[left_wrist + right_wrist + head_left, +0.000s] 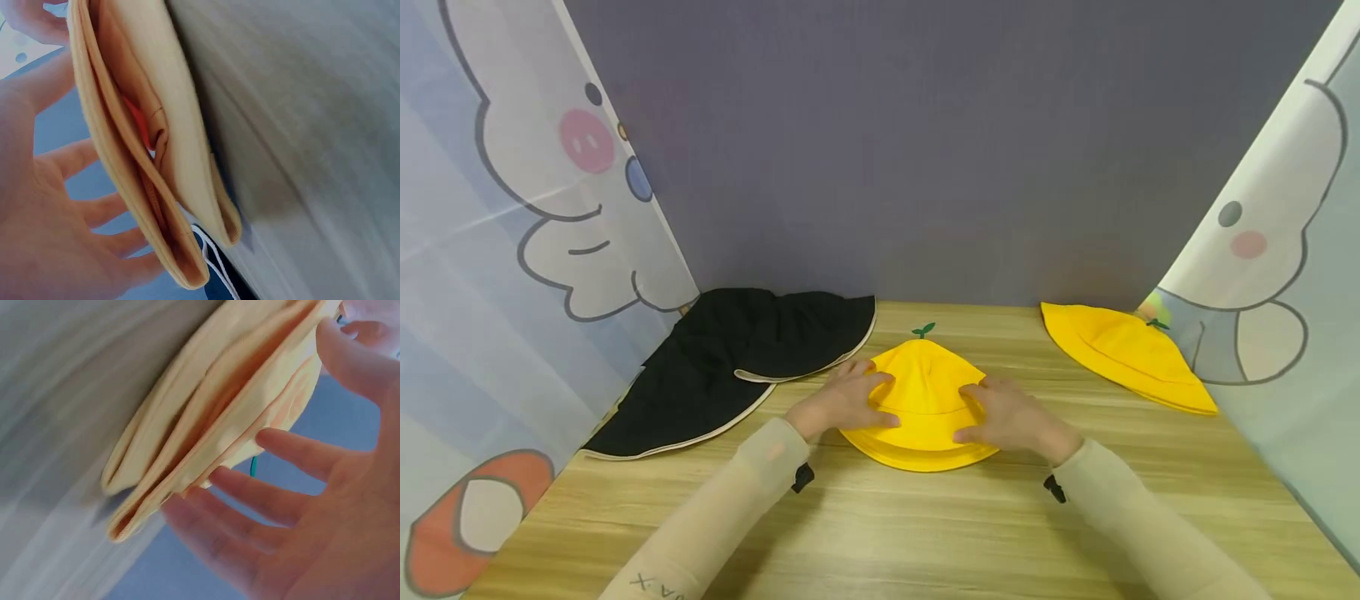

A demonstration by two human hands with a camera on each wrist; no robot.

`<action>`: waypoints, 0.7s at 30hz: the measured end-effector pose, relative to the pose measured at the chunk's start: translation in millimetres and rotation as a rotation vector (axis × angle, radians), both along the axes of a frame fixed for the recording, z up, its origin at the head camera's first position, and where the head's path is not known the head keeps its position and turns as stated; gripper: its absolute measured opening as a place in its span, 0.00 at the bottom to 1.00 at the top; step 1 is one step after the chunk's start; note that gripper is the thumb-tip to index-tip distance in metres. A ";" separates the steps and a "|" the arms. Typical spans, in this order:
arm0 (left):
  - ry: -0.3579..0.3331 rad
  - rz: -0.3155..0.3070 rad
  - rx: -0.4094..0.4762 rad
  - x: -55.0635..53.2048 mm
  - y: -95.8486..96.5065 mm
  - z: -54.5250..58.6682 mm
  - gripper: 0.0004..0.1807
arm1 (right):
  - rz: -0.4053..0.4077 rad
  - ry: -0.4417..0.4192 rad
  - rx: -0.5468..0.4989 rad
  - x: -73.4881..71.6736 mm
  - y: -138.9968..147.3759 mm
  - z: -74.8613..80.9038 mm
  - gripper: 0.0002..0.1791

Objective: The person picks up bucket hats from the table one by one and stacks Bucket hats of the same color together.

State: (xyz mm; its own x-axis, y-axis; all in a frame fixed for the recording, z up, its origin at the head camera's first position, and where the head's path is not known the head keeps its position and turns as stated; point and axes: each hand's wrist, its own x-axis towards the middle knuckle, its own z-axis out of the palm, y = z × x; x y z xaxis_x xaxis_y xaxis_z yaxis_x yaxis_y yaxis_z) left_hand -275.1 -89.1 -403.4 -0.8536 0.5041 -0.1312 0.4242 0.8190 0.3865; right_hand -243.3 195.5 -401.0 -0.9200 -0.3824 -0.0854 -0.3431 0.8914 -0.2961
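- Yellow hat (925, 400) lies flattened on the wooden table (925, 533), centred near the person, crown pointing away toward the grey back wall (925, 150), brim edge toward the body. Small green stem (923, 330) at the crown tip.
- Left hand (846, 400) rests on the hat's left side, fingers straight and slightly spread, pointing inward over the fabric. No curl around the cloth seen from the head view.
- Right hand (1011, 417) mirrors it on the hat's right side, fingers likewise extended and flat, tips touching the fabric.
- Left wrist view: palm open, fingers apart, folded layers of the hat (156, 156) just beside them; frame is blurred, so exact contact cannot be told.
- Right wrist view: fingers (294, 456) spread and relaxed, tips at the stacked brim layers (206, 444).
- Key relation: the hat sits between the 2 hands, equally near both; its widest line runs left to right from one palm to the other.
- Judgement: any fold or lift would work across that left-right line, with both hands placed symmetrically.
- Also present: black hat (730, 358) at the table's left, close to the left hand but apart from it; 2nd yellow hat (1123, 354) at far right, well apart; cartoon-print curtains (512, 250) on both sides.
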 end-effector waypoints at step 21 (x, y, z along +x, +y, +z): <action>-0.063 -0.003 -0.260 1.1 27.0 -4.4 0.47 | -0.031 0.049 0.127 6.7 -13.3 -19.5 0.44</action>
